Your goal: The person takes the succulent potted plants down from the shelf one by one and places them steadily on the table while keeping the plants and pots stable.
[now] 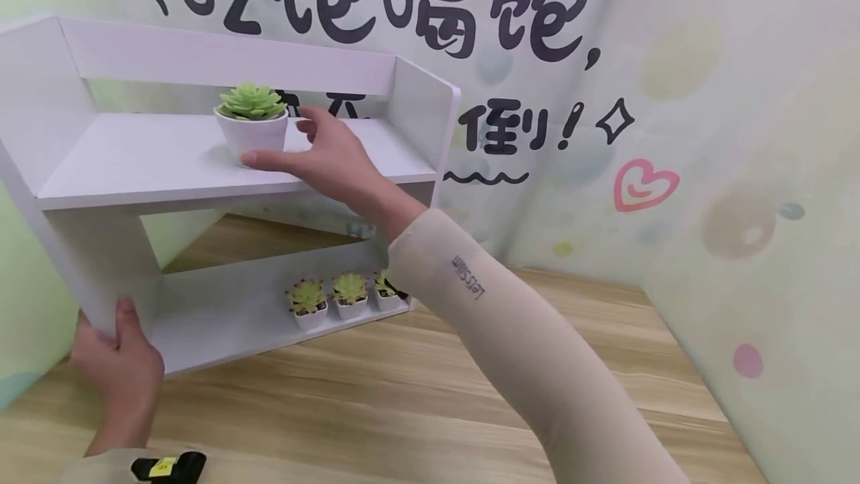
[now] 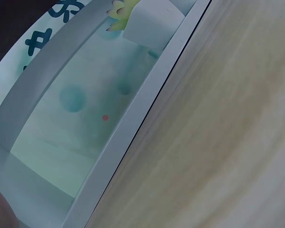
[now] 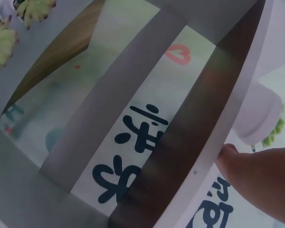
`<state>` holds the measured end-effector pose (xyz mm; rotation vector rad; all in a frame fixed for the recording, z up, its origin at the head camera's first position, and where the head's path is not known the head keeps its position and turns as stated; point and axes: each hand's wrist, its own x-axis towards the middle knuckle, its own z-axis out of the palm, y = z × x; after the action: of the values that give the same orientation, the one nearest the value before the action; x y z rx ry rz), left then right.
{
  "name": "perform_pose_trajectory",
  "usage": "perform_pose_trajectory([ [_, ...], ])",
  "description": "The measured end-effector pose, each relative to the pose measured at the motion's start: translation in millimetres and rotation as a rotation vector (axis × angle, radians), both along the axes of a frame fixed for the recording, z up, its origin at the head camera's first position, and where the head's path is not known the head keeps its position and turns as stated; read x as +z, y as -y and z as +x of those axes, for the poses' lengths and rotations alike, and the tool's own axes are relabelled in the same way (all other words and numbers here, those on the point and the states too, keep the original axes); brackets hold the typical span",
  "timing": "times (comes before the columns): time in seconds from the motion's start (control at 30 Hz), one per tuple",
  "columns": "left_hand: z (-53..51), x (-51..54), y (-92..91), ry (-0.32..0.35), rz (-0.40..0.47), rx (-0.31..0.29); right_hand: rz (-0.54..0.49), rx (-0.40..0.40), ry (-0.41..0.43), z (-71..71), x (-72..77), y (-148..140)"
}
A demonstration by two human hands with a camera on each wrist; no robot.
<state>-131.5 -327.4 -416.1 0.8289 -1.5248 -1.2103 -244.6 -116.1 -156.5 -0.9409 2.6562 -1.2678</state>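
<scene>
A white two-tier shelf [image 1: 181, 155] stands at an angle on the left. My left hand [image 1: 121, 357] grips its left side panel low down, thumb on the inner face and fingers outside. On the upper board sits a white round pot with a green succulent [image 1: 251, 125]. Around the pot's right side my right hand [image 1: 332, 151] is spread, thumb across its lower front and fingers beside it with a gap. In the right wrist view, the thumb [image 3: 256, 175] shows below the pot [image 3: 259, 114]; the other fingers are hidden there.
Small potted succulents [image 1: 350, 296] line the lower board's right end, one partly hidden by my right sleeve [image 1: 510, 327]. The shelf rests on a wood-grain table [image 1: 376, 409]. Behind it hangs a printed backdrop [image 1: 672, 81] with black lettering and coloured dots.
</scene>
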Motion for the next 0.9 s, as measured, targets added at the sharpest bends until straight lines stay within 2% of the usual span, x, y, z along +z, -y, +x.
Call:
perform_pose_trajectory([
  [0.23,3.0,-4.0,-4.3,0.013,-0.021,-0.007,-0.02,-0.03,0.028,-4.1,-2.7,19.3],
  [0.4,2.0,-1.9,-3.7,0.007,-0.029,0.022,-0.04,-0.052,0.011,-5.4,0.5,34.0],
  [0.6,2.9,-1.3,0.4,0.003,0.011,0.029,-0.03,-0.138,-0.014,-1.2,1.3,51.4],
  [0.7,3.2,-1.6,1.1,0.002,0.005,0.042,-0.034,-0.174,-0.015,0.5,-0.1,53.3],
  [0.9,0.4,-1.9,-1.7,0.018,-0.022,0.049,-0.089,-0.181,0.004,-0.6,-2.6,47.3],
])
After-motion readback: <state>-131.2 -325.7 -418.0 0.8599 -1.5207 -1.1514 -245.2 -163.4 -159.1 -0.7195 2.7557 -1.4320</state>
